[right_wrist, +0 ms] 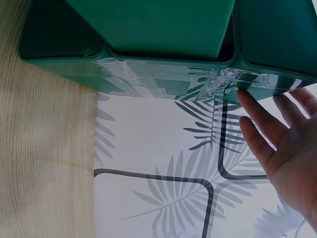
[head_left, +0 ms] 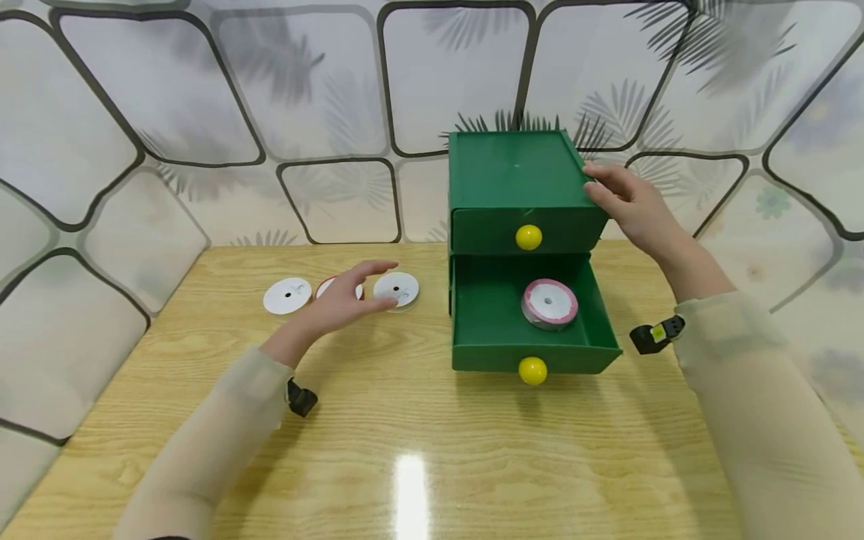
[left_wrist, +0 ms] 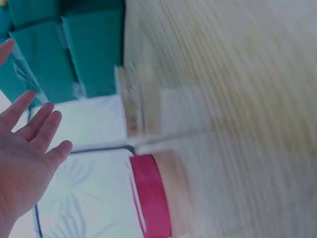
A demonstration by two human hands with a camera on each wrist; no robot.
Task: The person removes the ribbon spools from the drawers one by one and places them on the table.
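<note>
A green drawer cabinet (head_left: pixel 513 172) with yellow knobs stands right of centre. Its lower drawer (head_left: pixel 487 315) is pulled out and contains a pink-edged ribbon spool (head_left: pixel 560 301); the upper drawer is closed. My right hand (head_left: pixel 637 206) touches the cabinet's right upper edge, its fingers fairly straight in the right wrist view. Left of the cabinet, my left hand (head_left: pixel 337 301) hovers with thumb and fingers spread near a white-faced ribbon spool (head_left: pixel 406 283), holding nothing. Behind that hand a red-rimmed spool (head_left: pixel 325 286) is partly hidden. Another white spool (head_left: pixel 275 298) lies farthest left.
Everything stands on a wood-grain table (head_left: pixel 351 450), with a patterned cloth backdrop (head_left: pixel 324 90) along its back and sides. The open drawer's front, with its yellow knob (head_left: pixel 532 371), juts toward me over the table.
</note>
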